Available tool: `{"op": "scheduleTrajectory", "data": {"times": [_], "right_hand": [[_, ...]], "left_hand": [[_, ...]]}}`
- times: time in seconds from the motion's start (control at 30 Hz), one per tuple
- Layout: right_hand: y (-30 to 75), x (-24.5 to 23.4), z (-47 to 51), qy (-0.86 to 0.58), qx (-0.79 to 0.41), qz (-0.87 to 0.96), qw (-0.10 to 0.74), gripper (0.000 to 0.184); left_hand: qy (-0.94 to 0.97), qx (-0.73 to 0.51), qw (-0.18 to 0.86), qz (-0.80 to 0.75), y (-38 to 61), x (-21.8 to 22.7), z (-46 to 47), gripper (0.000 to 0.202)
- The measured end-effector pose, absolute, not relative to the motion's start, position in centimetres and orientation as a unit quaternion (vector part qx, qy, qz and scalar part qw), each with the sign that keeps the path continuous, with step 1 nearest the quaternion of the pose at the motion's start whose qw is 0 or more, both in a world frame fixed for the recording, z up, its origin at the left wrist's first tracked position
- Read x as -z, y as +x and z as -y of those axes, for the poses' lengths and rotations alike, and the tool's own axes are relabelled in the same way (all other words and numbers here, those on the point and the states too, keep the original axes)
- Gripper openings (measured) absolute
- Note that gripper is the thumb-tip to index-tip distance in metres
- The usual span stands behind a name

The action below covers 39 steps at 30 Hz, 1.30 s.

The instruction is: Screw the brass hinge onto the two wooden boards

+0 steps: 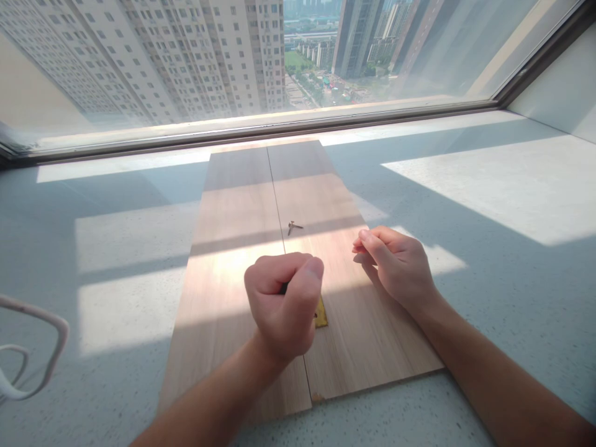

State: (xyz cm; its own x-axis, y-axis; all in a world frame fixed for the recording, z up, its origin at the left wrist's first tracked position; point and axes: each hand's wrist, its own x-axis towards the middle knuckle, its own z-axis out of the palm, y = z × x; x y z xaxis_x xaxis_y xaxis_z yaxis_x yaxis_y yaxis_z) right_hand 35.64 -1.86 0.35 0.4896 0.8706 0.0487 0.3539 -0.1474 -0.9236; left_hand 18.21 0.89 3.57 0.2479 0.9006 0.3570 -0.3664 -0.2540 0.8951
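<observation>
My left hand (285, 307) is closed in a fist above the seam between two light wooden boards (223, 211). A small dark bit shows inside the curled fingers, but I cannot make out what it is. Partly hidden behind that fist lies a brass-coloured hinge plate (321, 315) with a hole in it. My right hand (401, 264) is over the right board's edge, its thumb and fingers pressed together in a pinch. Whatever may be between those fingertips is not visible. Beyond both hands, a few small screws (292, 227) rest on the right board beside the seam.
The boards lie on a pale speckled sill (125, 304) crossed by bands of sun and shadow. A window frame (261, 131) runs behind them, with tall buildings outside. A white looped cable or tube (58, 332) stands at the left edge.
</observation>
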Motion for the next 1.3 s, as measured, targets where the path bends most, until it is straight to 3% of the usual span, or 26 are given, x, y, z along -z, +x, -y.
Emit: {"op": "scheduleTrajectory", "data": {"times": [0.7,0.97,1.17,1.3], "right_hand": [[35.4,-0.6,1.7,-0.725,-0.232,0.455,0.462,0.037],[35.6,-0.1,1.5,-0.714,-0.247,0.435,0.49,0.036],[35.6,0.0,1.5,-0.703,-0.258,0.431,0.504,0.038],[35.6,-0.1,1.5,-0.709,-0.253,0.438,0.492,0.038]], "left_hand": [[0.636,-0.376,0.658,-0.142,16.8,-4.7,-3.6,0.047],[0.662,-0.313,0.671,-0.117,16.7,-5.1,-4.6,0.049],[0.586,-0.384,0.707,-0.098,16.5,-4.4,-4.9,0.046],[0.546,-0.437,0.7,-0.148,16.4,-4.0,-3.8,0.023]]}}
